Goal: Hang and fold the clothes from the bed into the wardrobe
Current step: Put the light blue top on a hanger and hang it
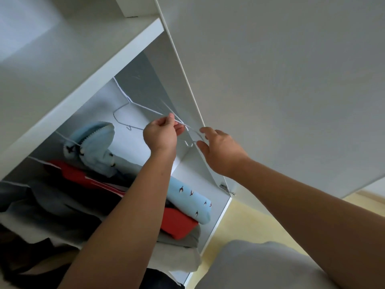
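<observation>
Both my hands reach up into the white wardrobe (83, 80). My left hand (161, 135) pinches the wire of an empty white hanger (145, 107) near its shoulder. My right hand (220, 151) is beside the hanger's end (192, 135), fingers spread, thumb under the small hook; whether it touches is unclear. A light blue garment (93, 142) hangs to the left, with red (70, 174) and dark grey (41, 197) clothes beside it. Folded clothes lie stacked below: light blue with birds (189, 197), red (179, 222), grey (181, 238).
The open wardrobe door (270, 80) fills the right side, its hinge (226, 188) near my right forearm. A shelf board (73, 90) runs above the hanging space. Yellowish floor (239, 222) shows below the door. My grey-clothed body (260, 265) is at the bottom.
</observation>
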`<state>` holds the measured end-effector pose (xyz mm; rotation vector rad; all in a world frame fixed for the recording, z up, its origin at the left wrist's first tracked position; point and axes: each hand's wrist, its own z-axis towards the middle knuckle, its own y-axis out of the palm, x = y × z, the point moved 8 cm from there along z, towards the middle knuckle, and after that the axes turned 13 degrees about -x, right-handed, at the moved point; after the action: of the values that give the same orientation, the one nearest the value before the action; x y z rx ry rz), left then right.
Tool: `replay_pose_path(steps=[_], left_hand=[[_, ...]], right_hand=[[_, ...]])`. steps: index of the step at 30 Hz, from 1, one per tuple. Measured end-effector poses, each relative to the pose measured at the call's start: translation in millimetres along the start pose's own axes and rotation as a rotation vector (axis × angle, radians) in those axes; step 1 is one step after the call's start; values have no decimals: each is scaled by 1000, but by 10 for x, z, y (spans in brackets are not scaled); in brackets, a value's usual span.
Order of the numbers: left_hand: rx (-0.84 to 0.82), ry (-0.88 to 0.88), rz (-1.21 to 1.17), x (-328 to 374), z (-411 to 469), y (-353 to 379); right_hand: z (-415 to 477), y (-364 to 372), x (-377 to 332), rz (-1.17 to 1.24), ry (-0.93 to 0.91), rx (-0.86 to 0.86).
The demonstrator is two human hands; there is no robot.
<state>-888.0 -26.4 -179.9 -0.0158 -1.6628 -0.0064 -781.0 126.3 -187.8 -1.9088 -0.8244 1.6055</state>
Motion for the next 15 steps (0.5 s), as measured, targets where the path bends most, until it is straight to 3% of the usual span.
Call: replay_pose_path(steps=[8,15], left_hand=[[-102,-81,-151,-87,-362,121],[-117,-312,-534,-421,-212,-34]], right_hand=[[-188,-69,147,79,-24,-2],[-542,47,623,139,193,104]])
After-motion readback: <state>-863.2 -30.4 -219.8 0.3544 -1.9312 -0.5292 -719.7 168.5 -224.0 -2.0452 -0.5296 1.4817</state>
